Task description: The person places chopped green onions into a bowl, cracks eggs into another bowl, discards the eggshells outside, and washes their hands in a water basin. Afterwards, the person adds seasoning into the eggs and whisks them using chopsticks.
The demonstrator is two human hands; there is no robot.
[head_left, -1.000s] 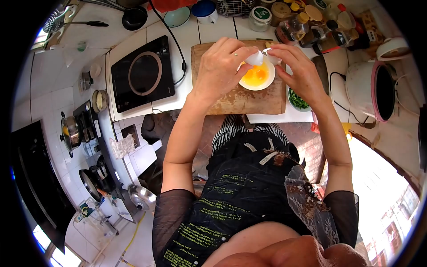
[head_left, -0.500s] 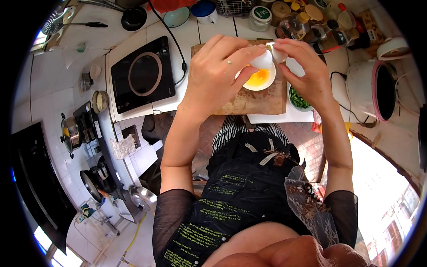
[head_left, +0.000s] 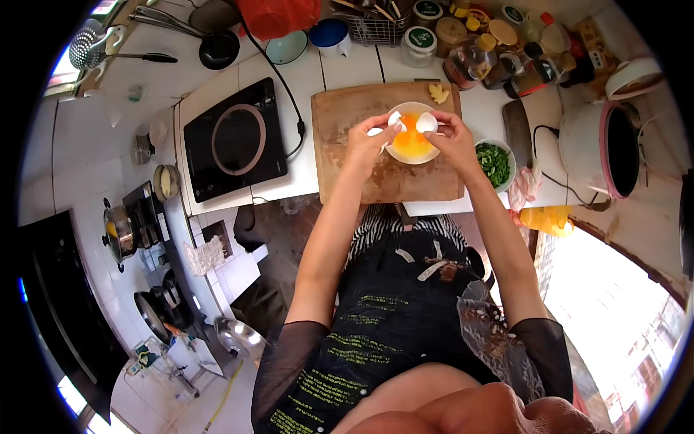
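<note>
A white bowl point(head_left: 393, 154) with orange-yellow egg point(head_left: 412, 145) in it stands on a wooden cutting board point(head_left: 347, 173). At the bowl's left rim, my left hand point(head_left: 367, 143) is closed on a white eggshell piece point(head_left: 395, 119). Another white shell part point(head_left: 374, 132) shows by its fingers; whether it is a separate piece I cannot tell. My right hand point(head_left: 455, 145) pinches the other eggshell half point(head_left: 426, 123) over the bowl's right side. The two halves are apart, with the egg visible between and below them.
Peeled ginger point(head_left: 438, 92) lies at the board's far right corner. To the right are a bowl of chopped greens point(head_left: 493, 165), a knife point(head_left: 517, 130) and a rice cooker point(head_left: 596, 148). An induction cooker point(head_left: 235, 141) sits left; jars and bottles point(head_left: 470, 64) line the back.
Both hands have come down from above the bowl to its rim, still holding the shell pieces. The shell halves are farther apart, and more egg shows in the bowl.
</note>
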